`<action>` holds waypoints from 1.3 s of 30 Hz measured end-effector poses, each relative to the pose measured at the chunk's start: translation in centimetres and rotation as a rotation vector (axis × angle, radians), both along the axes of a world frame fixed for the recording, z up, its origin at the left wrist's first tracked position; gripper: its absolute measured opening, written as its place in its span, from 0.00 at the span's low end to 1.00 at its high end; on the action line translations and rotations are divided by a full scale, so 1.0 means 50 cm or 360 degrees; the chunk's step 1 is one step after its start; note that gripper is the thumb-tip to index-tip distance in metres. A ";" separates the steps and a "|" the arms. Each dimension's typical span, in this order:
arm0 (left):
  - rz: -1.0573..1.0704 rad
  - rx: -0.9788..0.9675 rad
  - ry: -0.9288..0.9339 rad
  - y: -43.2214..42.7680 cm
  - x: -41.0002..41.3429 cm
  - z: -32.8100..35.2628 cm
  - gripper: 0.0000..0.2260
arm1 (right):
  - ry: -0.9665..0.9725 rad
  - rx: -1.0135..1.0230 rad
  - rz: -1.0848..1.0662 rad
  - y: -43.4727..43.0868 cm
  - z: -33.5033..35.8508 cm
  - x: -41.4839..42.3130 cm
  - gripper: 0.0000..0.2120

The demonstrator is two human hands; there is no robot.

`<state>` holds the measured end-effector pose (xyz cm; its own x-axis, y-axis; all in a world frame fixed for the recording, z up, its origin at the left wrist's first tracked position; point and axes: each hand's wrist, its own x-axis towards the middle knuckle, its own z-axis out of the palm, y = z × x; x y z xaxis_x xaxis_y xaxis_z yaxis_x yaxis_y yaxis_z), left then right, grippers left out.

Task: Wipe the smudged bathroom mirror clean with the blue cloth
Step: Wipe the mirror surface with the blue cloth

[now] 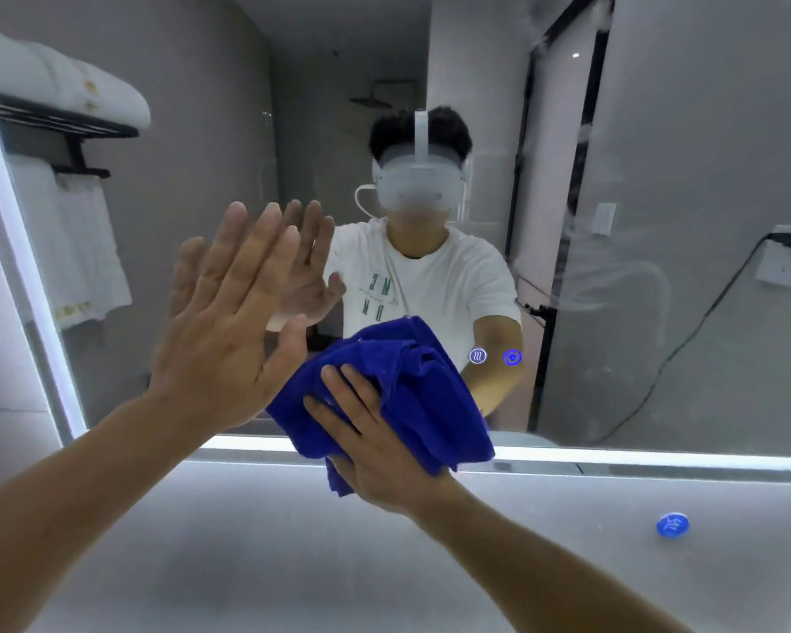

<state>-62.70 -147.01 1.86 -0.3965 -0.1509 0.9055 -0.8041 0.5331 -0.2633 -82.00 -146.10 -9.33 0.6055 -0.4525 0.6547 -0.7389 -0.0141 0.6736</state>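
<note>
1. Step in hand: the wiping looks to be under way on the lower middle of the mirror [658, 130], just above the lit strip [658, 461] along its bottom edge.
2. The right hand [384, 450] holds the blue cloth [412, 381] bunched and pressed against the glass. Two fingers lie across the top of the cloth. The other fingers and the thumb are buried in its folds, so how they grip cannot be told.
3. The left hand [220, 340] is fully open, with fingers straight and close together. Its palm is flat to the mirror beside the cloth and it holds nothing.
4. Pale curling smudges [622, 285] show on the right part of the glass, well apart from the cloth, so that area seems not yet wiped.
5. Next move, as a judgement: carry the cloth rightward and upward across those streaks with firm pressure. It should pass lightly over the two small glowing icons [477, 356] just beside it. The flat left hand may itself leave a print that needs wiping.
6. Containers: no bowl or bin is in view. A rack [65, 121], seen in the reflection, carries folded white towels [65, 84].
7. A small blue round object [672, 525] lies on the counter [293, 564]; what it is cannot be told.
</note>
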 end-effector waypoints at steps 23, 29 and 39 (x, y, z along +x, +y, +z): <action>-0.0011 -0.0055 0.0150 0.016 -0.030 0.094 0.28 | -0.0356 -0.0309 0.0147 0.006 0.379 -0.185 0.28; -0.0082 -0.0010 0.0114 0.031 -0.055 0.077 0.27 | -0.0521 -0.0387 0.0080 0.047 0.294 -0.324 0.29; -0.0042 -0.0030 0.0079 0.039 -0.088 0.123 0.28 | -0.0372 -0.0324 0.0247 0.003 0.353 -0.182 0.29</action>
